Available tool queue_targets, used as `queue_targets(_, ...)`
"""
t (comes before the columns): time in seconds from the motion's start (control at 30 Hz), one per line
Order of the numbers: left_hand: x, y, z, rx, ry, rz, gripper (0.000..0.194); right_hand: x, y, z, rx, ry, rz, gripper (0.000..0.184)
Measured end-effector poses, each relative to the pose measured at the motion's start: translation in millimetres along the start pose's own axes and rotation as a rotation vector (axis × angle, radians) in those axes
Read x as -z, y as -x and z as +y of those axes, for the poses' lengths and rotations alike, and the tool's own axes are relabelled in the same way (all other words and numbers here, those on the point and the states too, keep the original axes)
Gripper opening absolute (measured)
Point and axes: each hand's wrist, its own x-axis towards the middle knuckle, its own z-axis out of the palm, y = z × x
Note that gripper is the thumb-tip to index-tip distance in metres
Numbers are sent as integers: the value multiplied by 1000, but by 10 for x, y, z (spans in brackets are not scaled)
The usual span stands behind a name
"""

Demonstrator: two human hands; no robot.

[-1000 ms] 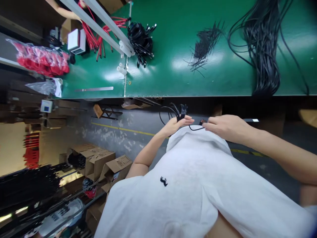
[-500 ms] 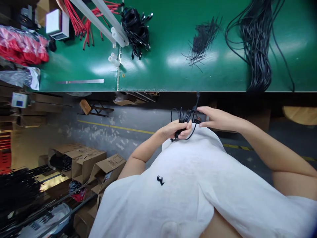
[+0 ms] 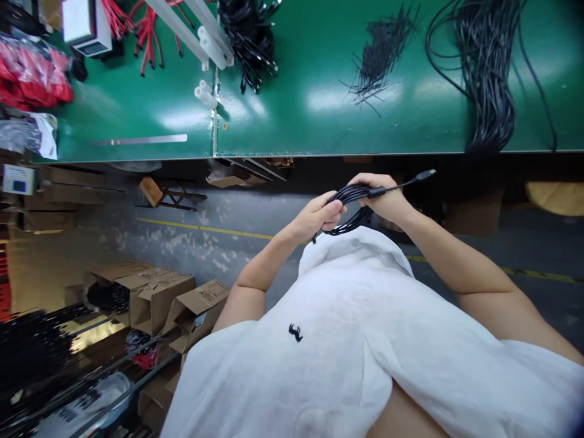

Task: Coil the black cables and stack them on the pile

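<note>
A coiled black cable (image 3: 350,194) is stretched between my two hands, just off the front of my white shirt. My left hand (image 3: 320,215) is closed round the left end of the loops, thumb on top. At the right end my right hand (image 3: 382,193) grips the coil, its fingers partly hidden behind the loops. Across that hand lies a thicker black sleeve on the cable, and a connector plug (image 3: 425,175) sticks out to the right past the wrist. A short cable end (image 3: 314,239) pokes out below my left hand.
Beyond my hands runs the edge of a green table (image 3: 292,131). On it lie a large bundle of black cables (image 3: 488,73), thin black strips (image 3: 383,55), a black cable bunch (image 3: 249,42), white tubes (image 3: 212,48) and a steel ruler (image 3: 146,140). Cardboard boxes (image 3: 159,292) stand at left.
My right hand has gone from open beside the cable to gripping the coil's right end. The coil is now drawn out lengthwise, and the plug end points right. The view has shifted slightly.
</note>
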Motion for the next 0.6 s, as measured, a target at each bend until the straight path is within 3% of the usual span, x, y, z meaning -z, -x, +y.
queue_targets(0.13,-32,-90,-61,-217,143,186,30,-485,-87,195,-229,-627,360,34)
queue_targets(0.23,-76,-152,-188,-275,159,247,29,-820,-102,389,-446,-952,364,47)
queue_targets(0.33,-67,-139,-297,-263,190,263,33,-933,-82,538,-495,-999,312,50)
queue_targets(0.43,17,-61,-319,-237,185,187,42,-800,-77,567,-406,-790,252,42)
queue_targets(0.53,126,30,-313,-148,83,7,50,-532,-120,443,-103,-252,199,22)
queue_targets(0.6,185,77,-335,-73,12,-84,54,-369,-158,309,113,169,38,16)
